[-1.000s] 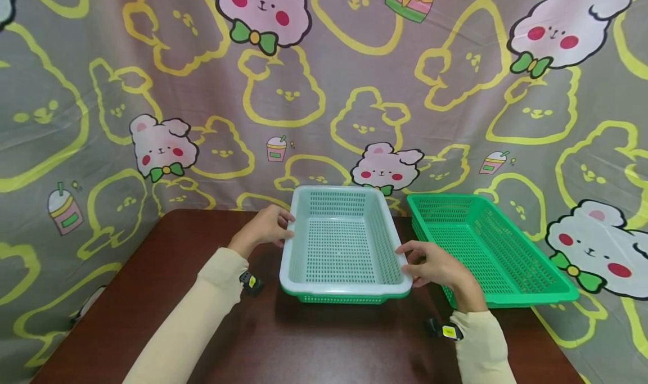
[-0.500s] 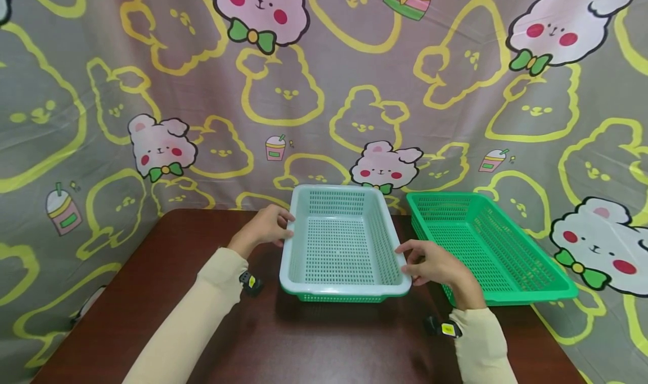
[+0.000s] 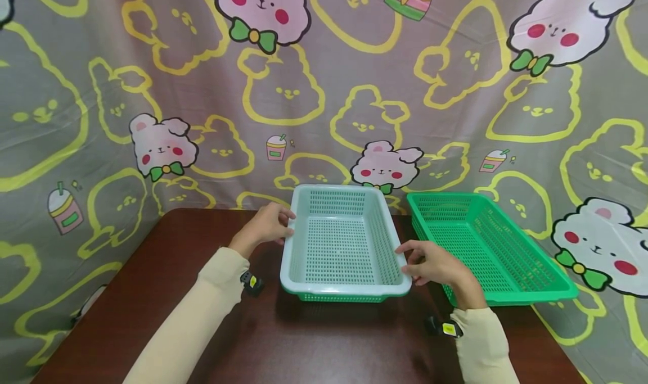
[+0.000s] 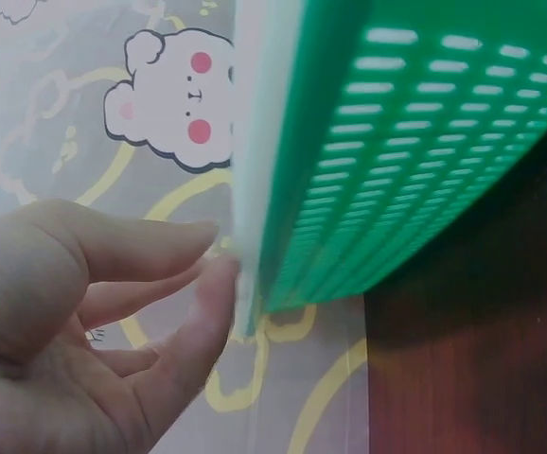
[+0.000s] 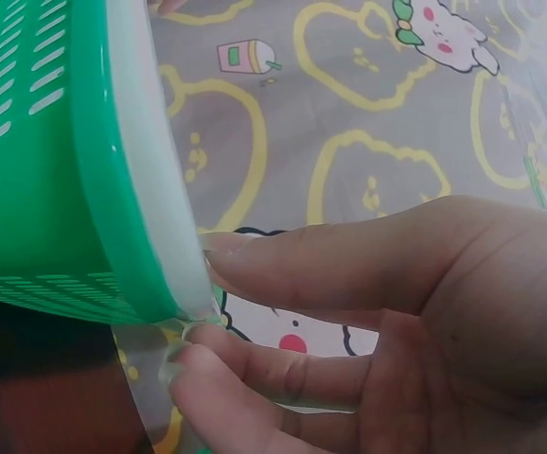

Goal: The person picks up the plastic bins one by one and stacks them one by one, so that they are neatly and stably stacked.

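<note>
A pale white-green plastic basket (image 3: 340, 252) sits nested in a green basket (image 3: 341, 298) in the middle of the table, their rims together. My left hand (image 3: 267, 224) touches the left side of the rim with its fingertips. In the left wrist view the left thumb (image 4: 160, 241) stands just off the rim, a finger against it. At the right side, fingertips of my right hand (image 3: 432, 265) rest at the rim; in the right wrist view the right thumb (image 5: 302, 265) lies against the white edge. Neither hand is seen to clasp the rim.
Another green basket (image 3: 488, 254) stands right of the stacked pair, partly behind the right hand and forearm. A dark red-brown table (image 3: 202, 249) carries everything. Behind it hangs a patterned cloth (image 3: 324, 91) close to the far edge.
</note>
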Demonstrator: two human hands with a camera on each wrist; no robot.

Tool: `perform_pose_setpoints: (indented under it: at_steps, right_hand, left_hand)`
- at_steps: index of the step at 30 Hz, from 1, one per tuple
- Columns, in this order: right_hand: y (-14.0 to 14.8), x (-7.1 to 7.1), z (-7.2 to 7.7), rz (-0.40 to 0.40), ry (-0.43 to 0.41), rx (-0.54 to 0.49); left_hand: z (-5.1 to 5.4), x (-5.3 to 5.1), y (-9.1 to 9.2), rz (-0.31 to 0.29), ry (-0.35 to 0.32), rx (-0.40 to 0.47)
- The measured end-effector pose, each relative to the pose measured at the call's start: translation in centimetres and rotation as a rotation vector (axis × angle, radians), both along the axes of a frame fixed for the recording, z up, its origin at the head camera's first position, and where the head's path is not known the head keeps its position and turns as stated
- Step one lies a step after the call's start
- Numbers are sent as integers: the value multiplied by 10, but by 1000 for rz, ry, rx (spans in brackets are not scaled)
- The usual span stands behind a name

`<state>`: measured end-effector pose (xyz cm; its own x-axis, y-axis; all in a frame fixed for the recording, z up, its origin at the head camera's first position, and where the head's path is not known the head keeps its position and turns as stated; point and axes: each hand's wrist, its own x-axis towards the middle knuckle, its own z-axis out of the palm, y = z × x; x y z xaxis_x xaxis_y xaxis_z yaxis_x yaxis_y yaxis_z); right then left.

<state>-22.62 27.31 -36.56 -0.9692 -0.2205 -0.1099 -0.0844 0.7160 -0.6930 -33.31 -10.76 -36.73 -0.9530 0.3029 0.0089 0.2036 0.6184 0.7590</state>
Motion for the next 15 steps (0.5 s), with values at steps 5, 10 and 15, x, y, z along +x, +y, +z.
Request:
perform_pose_setpoints:
  at_steps: [5,10,15]
  right_hand:
    - [0,0,2,25,2,11]
    - [4,1,6,34,11,5]
    - [9,1,12,23,43,14]
  left_hand:
    - [6,4,8,-17,26,-9]
    - [13,11,20,-61,47,-15]
    - [18,18,35,-117,58,-5]
